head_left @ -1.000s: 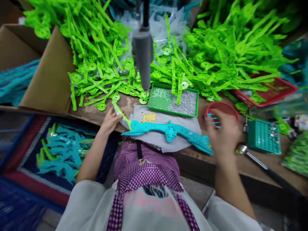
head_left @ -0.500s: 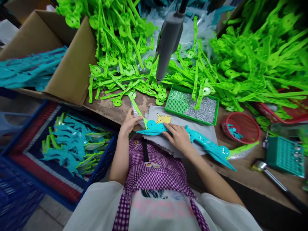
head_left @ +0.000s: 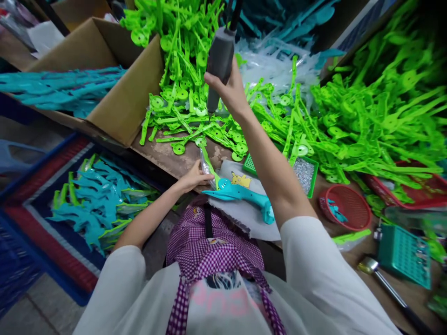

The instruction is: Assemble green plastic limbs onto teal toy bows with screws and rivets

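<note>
A teal plastic toy bow (head_left: pixel 240 196) lies on a grey cloth (head_left: pixel 244 215) at the bench's near edge. My left hand (head_left: pixel 193 177) is closed on a green strip in a clear sleeve (head_left: pixel 206 164) at the bow's left end. My right hand (head_left: pixel 228 90) is raised over the bench, its fingers wrapped round the grey hanging power screwdriver (head_left: pixel 218 65), whose tip points down above the green parts. My right forearm hides the middle of the bow.
Heaps of green plastic parts (head_left: pixel 352 111) cover the bench's back. A green screw tray (head_left: pixel 305 170), a red basket (head_left: pixel 345 213), a teal tray (head_left: pixel 403 253) and a metal tool (head_left: pixel 384 281) sit to the right. A cardboard box (head_left: pixel 104 79) and a blue crate of teal bows (head_left: pixel 94 204) are at left.
My right hand has left the teal bow, risen and gripped the hanging screwdriver. My left hand has stayed on the green strip at the bow's left end.
</note>
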Tool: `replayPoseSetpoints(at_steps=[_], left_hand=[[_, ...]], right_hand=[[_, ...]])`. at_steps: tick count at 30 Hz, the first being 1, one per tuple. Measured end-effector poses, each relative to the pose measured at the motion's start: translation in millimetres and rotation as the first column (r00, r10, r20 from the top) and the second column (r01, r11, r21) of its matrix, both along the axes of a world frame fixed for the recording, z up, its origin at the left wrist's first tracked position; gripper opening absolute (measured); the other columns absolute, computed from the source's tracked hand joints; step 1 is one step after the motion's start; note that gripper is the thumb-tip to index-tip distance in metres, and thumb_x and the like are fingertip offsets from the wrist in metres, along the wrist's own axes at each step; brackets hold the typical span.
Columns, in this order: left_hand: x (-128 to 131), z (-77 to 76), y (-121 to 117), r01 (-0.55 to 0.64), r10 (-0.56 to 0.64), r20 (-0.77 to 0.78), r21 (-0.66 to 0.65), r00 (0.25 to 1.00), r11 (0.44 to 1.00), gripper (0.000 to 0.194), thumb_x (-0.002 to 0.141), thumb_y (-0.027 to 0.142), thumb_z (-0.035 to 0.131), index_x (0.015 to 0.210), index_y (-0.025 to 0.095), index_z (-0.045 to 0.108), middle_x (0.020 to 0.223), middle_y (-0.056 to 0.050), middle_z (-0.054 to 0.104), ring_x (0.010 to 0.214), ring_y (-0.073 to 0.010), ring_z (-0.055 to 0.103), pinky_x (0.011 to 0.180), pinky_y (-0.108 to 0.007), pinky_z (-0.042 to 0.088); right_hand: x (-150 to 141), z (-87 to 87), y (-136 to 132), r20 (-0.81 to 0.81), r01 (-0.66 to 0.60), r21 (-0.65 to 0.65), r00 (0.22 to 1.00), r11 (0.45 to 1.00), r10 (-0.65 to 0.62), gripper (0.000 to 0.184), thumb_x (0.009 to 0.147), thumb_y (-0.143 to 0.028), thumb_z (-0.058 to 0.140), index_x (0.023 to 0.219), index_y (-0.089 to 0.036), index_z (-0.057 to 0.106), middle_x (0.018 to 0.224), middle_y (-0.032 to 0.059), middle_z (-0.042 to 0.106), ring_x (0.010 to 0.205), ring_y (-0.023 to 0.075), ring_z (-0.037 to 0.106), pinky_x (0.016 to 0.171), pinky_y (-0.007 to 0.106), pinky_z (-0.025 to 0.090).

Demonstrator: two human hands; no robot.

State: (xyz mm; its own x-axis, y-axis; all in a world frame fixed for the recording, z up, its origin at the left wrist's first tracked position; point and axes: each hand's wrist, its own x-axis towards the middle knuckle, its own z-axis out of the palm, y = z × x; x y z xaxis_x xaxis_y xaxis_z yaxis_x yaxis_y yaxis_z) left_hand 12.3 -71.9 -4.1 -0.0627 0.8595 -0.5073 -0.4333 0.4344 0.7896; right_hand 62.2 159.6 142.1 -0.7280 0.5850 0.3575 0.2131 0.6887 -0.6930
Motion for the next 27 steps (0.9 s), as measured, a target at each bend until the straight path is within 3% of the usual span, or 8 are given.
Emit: replayPoseSetpoints(at_steps=[2,5,9,16,21,27], left_hand=[[-0.4,-2.1,1.2,-0.010,0.010,0.018,-0.007,1.000,1.000,0.077,0.066,0.010,0.085,0.126,0.021,0.040,0.085,-0.004,0.075,0.070,-0.0181,0.074,0.071,-0.034,0.062],[2.7,-7.9,3.4,-0.069,0.070,0.032,-0.030,0.997,0.997,0.067,0.068,0.008,0.084,0.122,0.020,0.047,0.082,-0.003,0.074,0.069,-0.0176,0.074,0.070,-0.032,0.063],[6.1,-12.1,7.1,-0.078,0.080,0.037,-0.040,0.996,0.996,0.037,0.070,0.009,0.084,0.099,0.015,0.061,0.085,-0.008,0.075,0.070,-0.0171,0.073,0.069,-0.031,0.061],[9.7,-3.9,10.7,-0.088,0.090,0.028,-0.069,0.996,0.994,0.021,0.072,0.011,0.085,0.087,0.015,0.070,0.083,-0.008,0.077,0.071,-0.0172,0.072,0.073,-0.033,0.061],[13.2,3.5,10.4,-0.095,0.099,0.045,-0.082,0.994,0.992,0.018,0.074,0.007,0.081,0.089,0.013,0.072,0.086,-0.007,0.078,0.070,-0.0146,0.071,0.069,-0.028,0.059],[11.8,-2.6,10.6,-0.088,0.091,0.024,-0.080,0.996,0.993,0.023,0.073,0.010,0.083,0.094,0.013,0.073,0.089,-0.008,0.078,0.072,-0.0159,0.072,0.069,-0.029,0.058]], right_hand=[[-7.4,-5.8,-6.9,-0.091,0.044,-0.071,0.995,0.997,-0.050,0.077,0.089,-0.072,0.057,0.146,-0.028,0.032,0.129,-0.0104,0.068,0.127,0.0071,0.047,0.117,0.029,0.042],[13.0,-21.0,-31.1,-0.323,0.174,-0.226,0.915,0.958,-0.242,0.063,0.081,-0.074,0.064,0.120,-0.026,0.055,0.100,-0.0065,0.071,0.097,0.0117,0.062,0.091,0.028,0.056],[49.1,-46.2,-73.4,-0.448,0.066,-0.467,0.842,0.882,-0.300,0.054,0.083,-0.075,0.058,0.088,-0.022,0.062,0.060,-0.0060,0.057,0.054,0.0120,0.057,0.056,0.028,0.052],[54.3,-82.8,-128.1,-0.346,0.049,-0.532,0.899,0.845,-0.270,0.063,0.081,-0.084,0.049,0.093,-0.025,0.066,0.057,-0.0012,0.058,0.058,0.0184,0.065,0.054,0.033,0.056],[47.7,-90.9,-133.3,-0.338,0.059,-0.547,0.897,0.835,-0.284,0.067,0.077,-0.089,0.045,0.089,-0.026,0.063,0.053,-0.0010,0.055,0.055,0.0198,0.062,0.054,0.036,0.057],[44.1,-90.1,-134.0,-0.347,0.076,-0.551,0.885,0.831,-0.311,0.063,0.075,-0.089,0.045,0.080,-0.027,0.058,0.050,-0.0036,0.049,0.047,0.0168,0.054,0.051,0.034,0.053]])
